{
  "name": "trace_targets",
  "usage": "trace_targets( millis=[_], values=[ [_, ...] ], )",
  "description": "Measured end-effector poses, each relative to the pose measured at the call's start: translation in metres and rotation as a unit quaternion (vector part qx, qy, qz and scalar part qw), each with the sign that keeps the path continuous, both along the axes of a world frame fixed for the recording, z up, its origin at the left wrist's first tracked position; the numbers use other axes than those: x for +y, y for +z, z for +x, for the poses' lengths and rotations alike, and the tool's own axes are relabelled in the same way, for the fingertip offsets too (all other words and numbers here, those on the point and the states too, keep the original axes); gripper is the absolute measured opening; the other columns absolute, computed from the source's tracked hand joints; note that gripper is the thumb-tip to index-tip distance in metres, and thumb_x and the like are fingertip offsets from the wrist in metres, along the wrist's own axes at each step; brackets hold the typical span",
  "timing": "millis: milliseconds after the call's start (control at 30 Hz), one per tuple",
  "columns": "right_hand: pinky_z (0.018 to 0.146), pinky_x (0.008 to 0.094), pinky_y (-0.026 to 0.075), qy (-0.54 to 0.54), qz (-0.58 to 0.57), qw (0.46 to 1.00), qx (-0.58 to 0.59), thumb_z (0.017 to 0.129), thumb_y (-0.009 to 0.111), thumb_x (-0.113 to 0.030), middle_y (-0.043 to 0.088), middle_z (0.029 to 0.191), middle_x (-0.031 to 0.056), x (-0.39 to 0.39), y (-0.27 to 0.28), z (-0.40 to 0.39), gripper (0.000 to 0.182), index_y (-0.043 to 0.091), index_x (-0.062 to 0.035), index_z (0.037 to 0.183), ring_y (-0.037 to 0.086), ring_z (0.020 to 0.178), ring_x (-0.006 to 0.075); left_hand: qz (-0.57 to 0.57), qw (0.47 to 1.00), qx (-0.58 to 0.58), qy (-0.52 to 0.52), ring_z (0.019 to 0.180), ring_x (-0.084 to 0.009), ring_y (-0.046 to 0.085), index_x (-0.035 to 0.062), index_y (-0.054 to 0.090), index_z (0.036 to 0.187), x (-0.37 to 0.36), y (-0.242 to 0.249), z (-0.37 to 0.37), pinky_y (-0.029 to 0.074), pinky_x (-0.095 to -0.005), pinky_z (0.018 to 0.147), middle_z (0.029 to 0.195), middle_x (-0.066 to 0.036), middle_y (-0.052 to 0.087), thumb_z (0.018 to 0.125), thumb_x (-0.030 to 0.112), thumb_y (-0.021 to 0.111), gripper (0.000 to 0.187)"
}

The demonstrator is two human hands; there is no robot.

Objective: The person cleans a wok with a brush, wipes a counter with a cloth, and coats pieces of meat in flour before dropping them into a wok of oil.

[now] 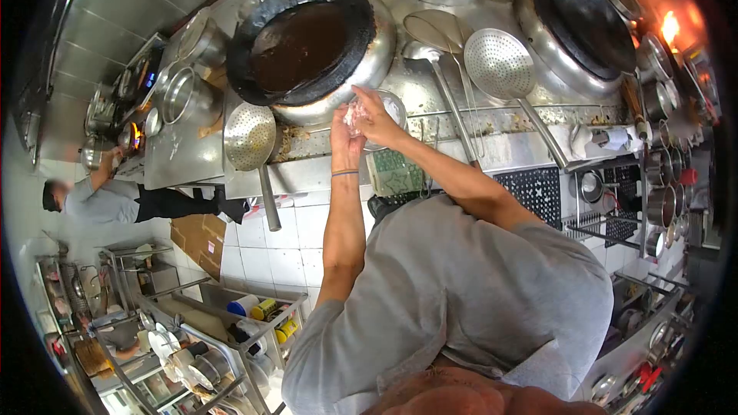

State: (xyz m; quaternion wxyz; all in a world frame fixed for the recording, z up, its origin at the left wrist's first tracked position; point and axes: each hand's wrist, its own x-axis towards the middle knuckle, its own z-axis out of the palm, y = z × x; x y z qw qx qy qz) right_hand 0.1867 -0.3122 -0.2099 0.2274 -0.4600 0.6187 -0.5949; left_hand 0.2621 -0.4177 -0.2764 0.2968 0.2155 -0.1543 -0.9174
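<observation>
My left hand (344, 141) is palm-up at the front of the stove, cupped around a pale pink and white lump of food (355, 115), perhaps raw and floury. Over it bends my right hand (378, 121), its fingers pressed on the lump. Just behind and right of both hands sits a metal bowl (403, 111) with white stuff inside, partly hidden by my right hand. Beyond them a black wok (237, 54) holds dark brown liquid (300, 42). A perforated skimmer (250, 138) lies left of my hands, its handle hanging over the edge.
Right of the bowl lie a ladle (444, 84) and another perforated skimmer (500, 64). A second wok (584, 23) stands at the right, near a flame (670, 28). Metal pots (188, 96) stand at the left. Another person (100, 200) works at the far left.
</observation>
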Motion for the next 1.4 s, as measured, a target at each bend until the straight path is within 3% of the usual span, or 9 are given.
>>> trace_targets(
  millis=[167,233,300,633,800,1033,1200,1267,1400],
  values=[
    [0.115,0.0466,0.028,0.013,0.009,0.927,0.374,0.084,0.072,-0.030,0.026,0.156,0.0211,0.004,0.005,-0.004,0.071,0.042,-0.0077,0.145,0.025,0.143,0.0435,0.000,0.996,0.077,-0.055,0.111,-0.0268,0.061,0.0048,0.057,0.120,-0.007,-0.001,0.000,0.050,-0.0424,0.098,0.119,-0.012,0.063,0.103,0.029,0.046,0.031],
    [0.109,0.0473,0.034,0.029,-0.016,0.939,0.342,0.081,0.074,-0.038,0.044,0.141,0.0186,0.006,0.009,-0.019,0.069,0.049,-0.0075,0.138,0.041,0.131,0.0386,-0.002,0.995,0.058,-0.081,0.112,-0.0264,0.061,0.0049,0.057,0.120,-0.010,-0.004,0.005,0.049,-0.0425,0.099,0.120,-0.012,0.063,0.104,0.029,0.044,0.032],
    [0.103,0.0461,0.039,0.060,-0.033,0.959,0.276,0.082,0.073,-0.036,0.054,0.128,0.0173,0.000,-0.005,-0.032,0.060,0.054,-0.0062,0.131,0.050,0.121,0.0352,-0.310,0.941,-0.132,-0.039,0.114,-0.0259,0.060,0.0050,0.058,0.120,0.054,0.106,0.024,0.046,-0.0442,0.103,0.120,-0.011,0.064,0.105,0.035,0.042,0.037],
    [0.077,0.0293,0.050,0.039,-0.086,0.990,-0.102,0.093,0.056,-0.005,0.061,0.094,0.0060,-0.001,0.076,-0.035,0.023,0.059,0.0003,0.115,0.061,0.085,0.0134,-0.271,0.944,0.063,-0.177,0.126,-0.0335,0.052,0.0142,0.055,0.133,0.036,0.130,0.027,0.034,-0.0590,0.109,0.133,-0.012,0.058,0.097,0.064,0.037,0.064],
    [0.092,0.0450,0.047,-0.108,-0.056,0.960,0.253,0.088,0.064,-0.021,0.063,0.108,0.0191,-0.022,0.032,-0.034,0.032,0.061,0.0006,0.112,0.059,0.105,0.0369,-0.326,0.935,-0.102,-0.095,0.123,-0.0285,0.054,0.0169,0.062,0.125,0.030,0.086,0.006,0.042,-0.0518,0.104,0.128,-0.009,0.062,0.095,0.058,0.043,0.054],
    [0.082,0.0454,0.049,-0.123,-0.036,0.918,0.375,0.099,0.051,-0.026,0.062,0.098,0.0177,-0.004,0.016,-0.008,0.033,0.062,-0.0004,0.115,0.061,0.090,0.0354,-0.286,0.957,-0.017,-0.037,0.111,-0.0248,0.062,0.0143,0.064,0.117,0.034,0.057,-0.001,0.049,-0.0469,0.098,0.118,-0.005,0.067,0.098,0.045,0.046,0.040],
    [0.083,0.0414,0.050,-0.056,0.015,0.998,-0.031,0.092,0.058,-0.015,0.062,0.098,0.0175,-0.007,0.031,-0.015,0.023,0.062,-0.0005,0.110,0.062,0.093,0.0295,-0.290,0.952,-0.082,-0.056,0.117,-0.0258,0.058,0.0028,0.039,0.141,0.035,0.085,0.012,0.048,-0.0386,0.100,0.133,-0.013,0.055,0.068,0.001,0.080,0.085],
    [0.083,0.0410,0.050,-0.036,-0.025,0.998,0.045,0.087,0.060,-0.013,0.065,0.098,0.0158,-0.021,-0.005,-0.023,0.024,0.065,-0.0024,0.108,0.062,0.094,0.0301,-0.098,0.992,-0.025,-0.078,0.106,-0.0227,0.064,0.0156,0.063,0.114,0.029,0.085,0.009,0.051,-0.0474,0.093,0.115,-0.008,0.065,0.096,0.051,0.050,0.042],
    [0.093,0.0416,0.045,-0.029,-0.071,0.949,0.306,0.088,0.052,-0.020,0.059,0.120,0.0168,-0.027,-0.035,-0.027,0.038,0.058,-0.0028,0.122,0.057,0.110,0.0348,-0.349,0.936,0.005,0.037,0.113,-0.0201,0.056,0.0109,0.057,0.123,0.045,0.060,0.004,0.044,-0.0415,0.100,0.121,-0.005,0.060,0.093,0.032,0.061,0.037]
  ],
)
